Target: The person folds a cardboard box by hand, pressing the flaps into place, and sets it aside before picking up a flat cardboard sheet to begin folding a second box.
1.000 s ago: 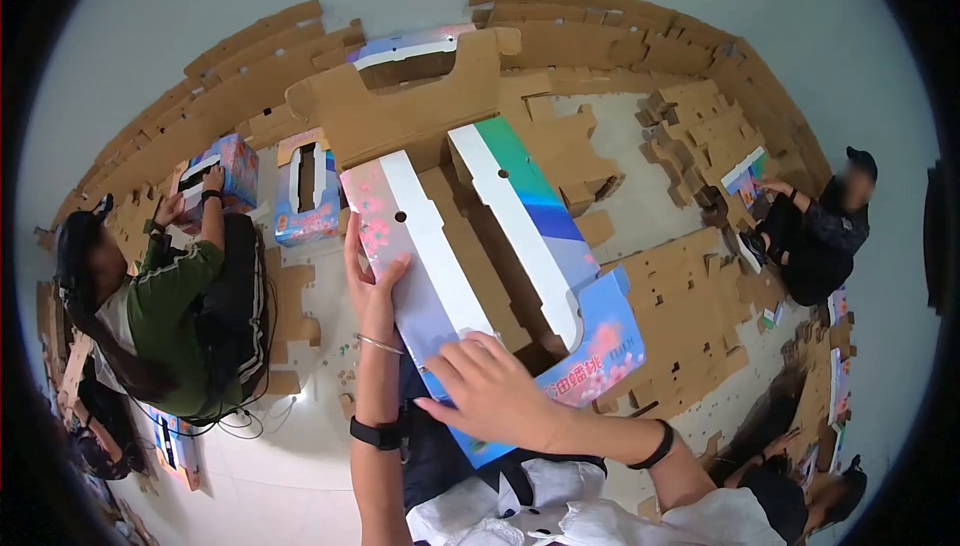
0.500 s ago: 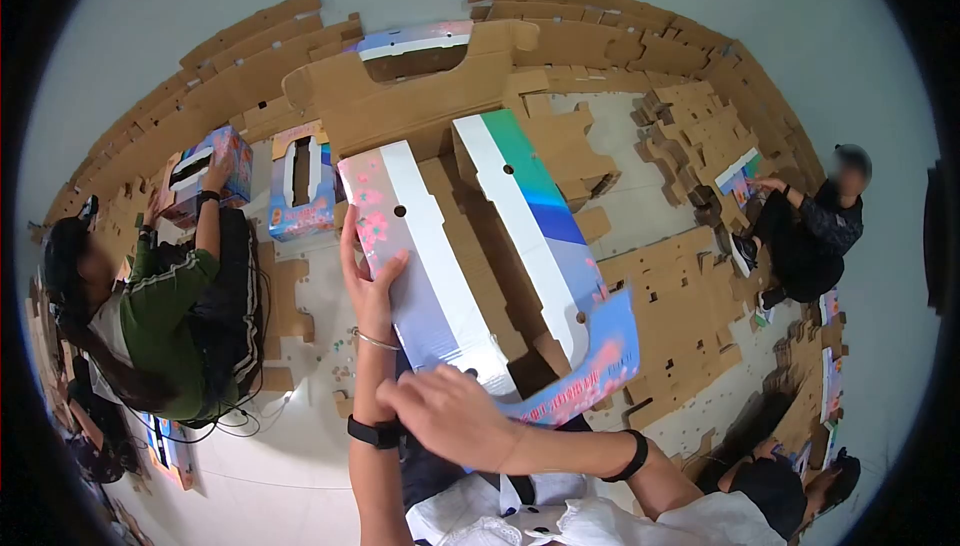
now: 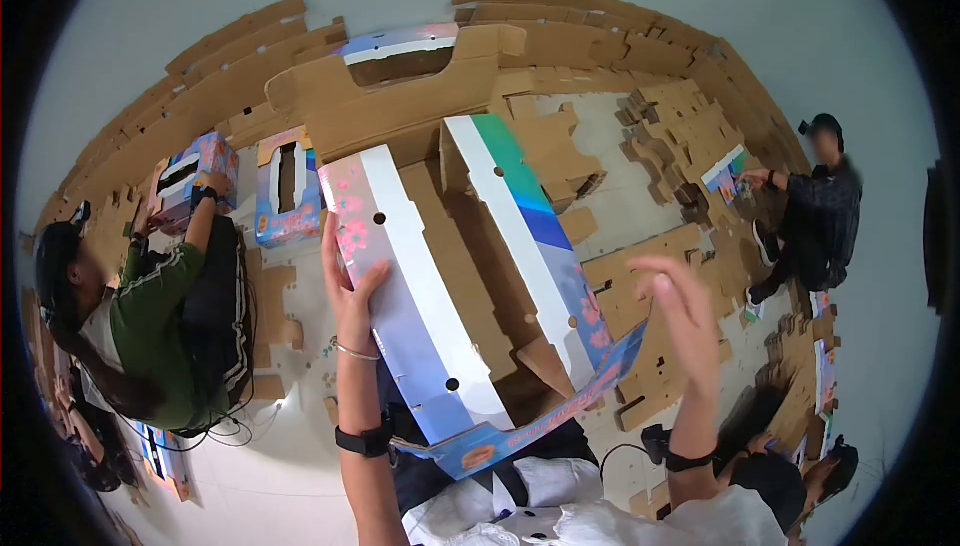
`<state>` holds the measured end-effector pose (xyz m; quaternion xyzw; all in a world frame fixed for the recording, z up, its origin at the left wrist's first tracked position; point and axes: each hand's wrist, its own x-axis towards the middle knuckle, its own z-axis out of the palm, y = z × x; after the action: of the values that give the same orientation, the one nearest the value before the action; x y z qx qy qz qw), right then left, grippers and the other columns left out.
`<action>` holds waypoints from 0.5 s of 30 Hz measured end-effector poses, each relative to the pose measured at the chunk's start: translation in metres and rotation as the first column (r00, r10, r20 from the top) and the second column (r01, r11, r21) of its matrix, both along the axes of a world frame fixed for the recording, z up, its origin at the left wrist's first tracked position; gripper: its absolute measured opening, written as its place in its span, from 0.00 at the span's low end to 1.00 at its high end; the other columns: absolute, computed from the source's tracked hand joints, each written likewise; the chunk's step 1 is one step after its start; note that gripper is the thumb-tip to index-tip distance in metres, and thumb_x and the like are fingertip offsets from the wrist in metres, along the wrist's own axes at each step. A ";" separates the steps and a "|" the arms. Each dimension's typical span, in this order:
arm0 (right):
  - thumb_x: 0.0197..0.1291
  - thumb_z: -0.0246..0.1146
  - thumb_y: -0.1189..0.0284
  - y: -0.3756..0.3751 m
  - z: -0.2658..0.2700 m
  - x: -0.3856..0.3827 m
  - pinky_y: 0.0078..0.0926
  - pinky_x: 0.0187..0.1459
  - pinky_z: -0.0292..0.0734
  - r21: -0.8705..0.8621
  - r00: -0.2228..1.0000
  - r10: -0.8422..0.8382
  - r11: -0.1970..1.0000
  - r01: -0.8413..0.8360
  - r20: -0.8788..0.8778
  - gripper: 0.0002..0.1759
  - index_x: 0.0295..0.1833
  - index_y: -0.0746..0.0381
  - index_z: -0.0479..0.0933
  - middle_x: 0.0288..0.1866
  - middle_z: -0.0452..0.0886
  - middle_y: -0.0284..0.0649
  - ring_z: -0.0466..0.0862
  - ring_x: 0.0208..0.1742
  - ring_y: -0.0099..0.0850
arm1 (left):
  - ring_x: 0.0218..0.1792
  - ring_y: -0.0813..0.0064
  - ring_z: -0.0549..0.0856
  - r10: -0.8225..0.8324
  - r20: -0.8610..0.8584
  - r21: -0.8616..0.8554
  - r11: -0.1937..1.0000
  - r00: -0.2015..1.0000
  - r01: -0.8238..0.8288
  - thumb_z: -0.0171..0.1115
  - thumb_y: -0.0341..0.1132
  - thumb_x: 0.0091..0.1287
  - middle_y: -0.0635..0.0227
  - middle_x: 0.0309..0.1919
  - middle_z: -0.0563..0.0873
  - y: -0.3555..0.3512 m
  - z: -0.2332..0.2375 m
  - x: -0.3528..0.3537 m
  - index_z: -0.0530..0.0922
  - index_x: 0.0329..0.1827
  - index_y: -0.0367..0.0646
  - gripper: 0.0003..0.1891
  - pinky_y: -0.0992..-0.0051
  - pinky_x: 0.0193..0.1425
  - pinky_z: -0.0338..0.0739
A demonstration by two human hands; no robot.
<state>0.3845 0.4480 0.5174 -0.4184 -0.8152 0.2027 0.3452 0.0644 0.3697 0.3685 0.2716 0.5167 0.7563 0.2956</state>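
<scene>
In front of me is a printed cardboard box (image 3: 415, 296), pink-flowered and purple at left, green and blue at right, with white strips and round holes along its long opening. Its far brown flap (image 3: 390, 86) stands up, and the blue near flap (image 3: 520, 441) hangs outward at my end. My left hand (image 3: 350, 281) grips the left side, thumb on the top panel and fingers down the outer wall. My right hand (image 3: 685, 316), slightly blurred, is raised beyond the near right corner; its fingers are bent and apart, holding nothing.
Two printed boxes (image 3: 290, 191) (image 3: 205, 171) stand at left, the farther one under the hands of a person in green (image 3: 165, 336). Another person (image 3: 810, 216) sits at right handling a printed piece. Brown cardboard sheets (image 3: 660, 296) cover the floor and line the wall.
My right hand has swung from the box's near left corner over to its right side. The near flap now spans the whole near end. My left hand keeps its grip.
</scene>
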 end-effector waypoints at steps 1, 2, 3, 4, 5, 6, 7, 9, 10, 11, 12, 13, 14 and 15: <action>0.61 0.56 0.70 0.005 0.001 0.022 0.26 0.46 0.72 -0.484 0.982 0.176 0.856 -0.184 -0.061 0.13 0.49 0.59 0.81 0.34 0.80 0.37 0.79 0.39 0.29 | 0.67 0.68 0.68 0.007 -0.008 -0.002 1.000 1.000 -0.007 0.67 0.27 0.49 0.63 0.71 0.61 0.000 0.000 0.000 0.56 0.75 0.45 0.46 0.69 0.68 0.65; 0.64 0.53 0.71 0.006 0.000 0.036 0.22 0.39 0.73 -0.825 0.933 0.297 0.463 -0.325 -0.201 0.13 0.50 0.59 0.80 0.28 0.80 0.35 0.80 0.33 0.26 | 0.67 0.68 0.68 0.006 -0.012 -0.005 1.000 1.000 -0.006 0.67 0.27 0.49 0.63 0.71 0.61 -0.001 0.002 0.000 0.56 0.75 0.45 0.46 0.69 0.68 0.65; 0.64 0.53 0.71 0.006 0.003 0.042 0.22 0.39 0.73 -0.825 0.933 0.296 0.460 -0.328 -0.206 0.13 0.50 0.59 0.80 0.28 0.80 0.35 0.80 0.33 0.26 | 0.68 0.67 0.65 -0.013 -0.027 -0.014 1.000 1.000 0.013 0.67 0.29 0.50 0.62 0.72 0.59 -0.003 0.006 0.002 0.56 0.75 0.46 0.46 0.69 0.70 0.62; 0.66 0.53 0.68 0.005 0.010 0.047 0.20 0.34 0.71 -0.894 0.867 0.452 0.271 -0.356 -0.209 0.13 0.49 0.59 0.81 0.24 0.78 0.33 0.78 0.28 0.22 | 0.70 0.66 0.63 -0.031 -0.040 -0.023 0.999 0.999 0.030 0.68 0.31 0.50 0.61 0.73 0.58 -0.003 0.009 0.003 0.57 0.75 0.47 0.45 0.69 0.71 0.60; 0.69 0.52 0.65 0.005 0.014 0.049 0.19 0.28 0.69 -0.937 0.774 0.587 0.072 -0.341 -0.237 0.14 0.48 0.58 0.81 0.19 0.76 0.31 0.76 0.23 0.18 | 0.70 0.66 0.63 -0.032 -0.042 -0.028 0.999 0.999 0.031 0.68 0.31 0.50 0.61 0.73 0.58 -0.002 0.010 0.002 0.57 0.75 0.47 0.45 0.69 0.71 0.60; 0.69 0.52 0.65 0.000 0.010 0.047 0.19 0.28 0.69 -0.936 0.775 0.586 0.073 -0.344 -0.239 0.14 0.48 0.58 0.81 0.19 0.76 0.31 0.76 0.23 0.18 | 0.69 0.67 0.65 -0.027 -0.032 -0.034 0.999 0.999 0.026 0.67 0.29 0.50 0.62 0.72 0.59 -0.002 0.010 0.003 0.56 0.75 0.46 0.45 0.69 0.70 0.62; 0.68 0.55 0.61 -0.007 0.001 0.040 0.19 0.27 0.68 -0.953 0.729 0.675 0.135 -0.273 -0.113 0.14 0.45 0.58 0.81 0.19 0.76 0.30 0.74 0.22 0.17 | 0.67 0.68 0.67 -0.023 -0.022 -0.038 0.999 1.000 0.022 0.67 0.28 0.50 0.62 0.71 0.61 -0.002 0.010 0.003 0.56 0.74 0.45 0.45 0.69 0.69 0.64; 0.67 0.57 0.58 -0.021 -0.026 0.038 0.19 0.25 0.67 -0.956 0.670 0.742 0.209 -0.208 0.017 0.15 0.41 0.58 0.81 0.19 0.75 0.29 0.73 0.21 0.15 | 0.69 0.67 0.65 -0.026 -0.100 -0.059 0.998 0.995 0.020 0.67 0.30 0.50 0.63 0.73 0.59 -0.001 0.001 -0.002 0.56 0.75 0.47 0.45 0.68 0.70 0.62; 0.64 0.60 0.57 -0.028 -0.048 0.041 0.19 0.25 0.67 -0.933 0.648 0.761 0.247 -0.261 0.021 0.15 0.38 0.58 0.80 0.19 0.76 0.29 0.73 0.21 0.16 | 0.70 0.67 0.63 -0.026 -0.175 -0.079 0.997 0.984 0.012 0.67 0.32 0.50 0.63 0.74 0.57 0.000 -0.001 -0.004 0.57 0.75 0.49 0.46 0.68 0.71 0.59; 0.62 0.63 0.55 -0.034 -0.061 0.042 0.19 0.25 0.66 -0.907 0.622 0.783 0.280 -0.314 0.026 0.16 0.34 0.58 0.80 0.19 0.76 0.29 0.74 0.21 0.17 | 0.70 0.67 0.63 -0.027 -0.176 -0.077 0.997 0.984 0.013 0.67 0.32 0.50 0.63 0.74 0.57 0.001 0.004 -0.003 0.57 0.75 0.49 0.46 0.68 0.71 0.59; 0.62 0.63 0.55 -0.038 -0.063 0.044 0.19 0.25 0.66 -0.907 0.619 0.785 0.279 -0.315 0.026 0.16 0.34 0.58 0.80 0.19 0.76 0.29 0.74 0.21 0.17 | 0.70 0.67 0.63 -0.075 -0.113 -0.069 0.995 0.991 0.068 0.67 0.32 0.50 0.64 0.74 0.57 0.002 0.013 0.000 0.57 0.75 0.49 0.46 0.68 0.71 0.59; 0.61 0.64 0.56 -0.042 -0.065 0.046 0.19 0.25 0.67 -0.902 0.662 0.747 0.325 -0.286 0.060 0.16 0.32 0.58 0.78 0.18 0.76 0.30 0.74 0.21 0.17 | 0.70 0.68 0.62 -0.126 -0.050 -0.060 0.991 0.991 0.123 0.67 0.33 0.49 0.64 0.74 0.58 0.001 0.017 0.002 0.57 0.75 0.49 0.46 0.68 0.71 0.59; 0.60 0.65 0.57 -0.044 -0.066 0.049 0.18 0.26 0.67 -0.894 0.704 0.705 0.370 -0.253 0.092 0.16 0.30 0.59 0.77 0.18 0.76 0.31 0.74 0.21 0.18 | 0.70 0.68 0.62 -0.126 -0.052 -0.061 0.991 0.991 0.123 0.67 0.33 0.49 0.64 0.74 0.58 0.001 0.016 0.000 0.57 0.75 0.49 0.46 0.68 0.71 0.59; 0.60 0.65 0.57 -0.041 -0.066 0.053 0.18 0.26 0.67 -0.893 0.704 0.704 0.371 -0.255 0.092 0.16 0.30 0.59 0.77 0.18 0.76 0.31 0.74 0.21 0.18 | 0.69 0.68 0.65 -0.119 -0.046 -0.061 0.991 0.992 0.116 0.67 0.31 0.50 0.63 0.72 0.60 0.002 0.014 -0.002 0.56 0.75 0.47 0.46 0.69 0.70 0.61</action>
<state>0.4376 0.4066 0.4517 -0.2968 -0.7593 0.5507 -0.1791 0.0625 0.3715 0.3826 0.3114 0.5288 0.7151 0.3347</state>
